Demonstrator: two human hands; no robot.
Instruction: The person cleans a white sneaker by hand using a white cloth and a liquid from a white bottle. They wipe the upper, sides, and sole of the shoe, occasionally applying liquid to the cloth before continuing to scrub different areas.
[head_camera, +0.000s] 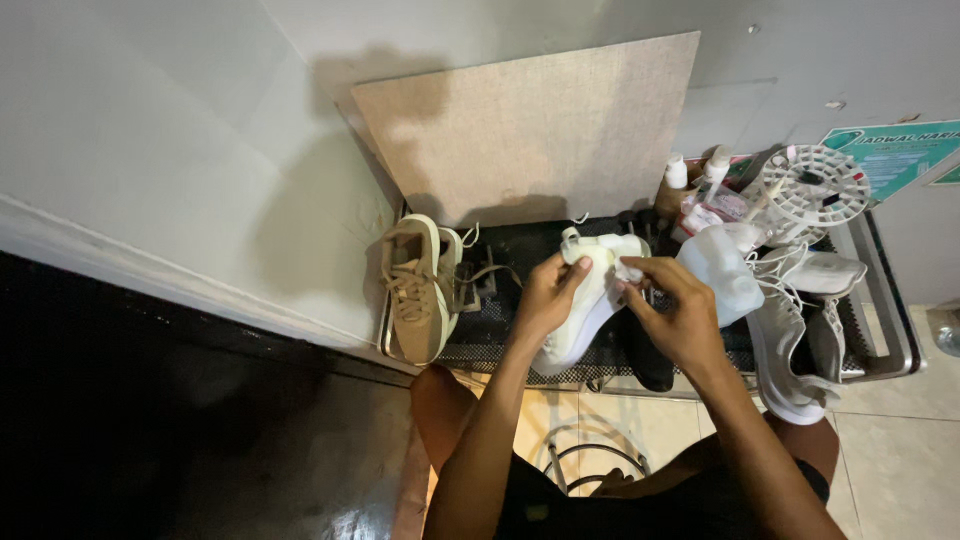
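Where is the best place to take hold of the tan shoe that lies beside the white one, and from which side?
Probably grip the tan shoe across its middle, from above: it lies sole down with laces up, both long sides free. The left hand is nearest.

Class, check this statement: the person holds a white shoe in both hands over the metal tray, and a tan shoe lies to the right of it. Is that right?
Not quite. The head view shows the tan shoe lying to the left of the white shoe, not the right. The rest stands: the left hand and the right hand both hold the white shoe over the metal tray.
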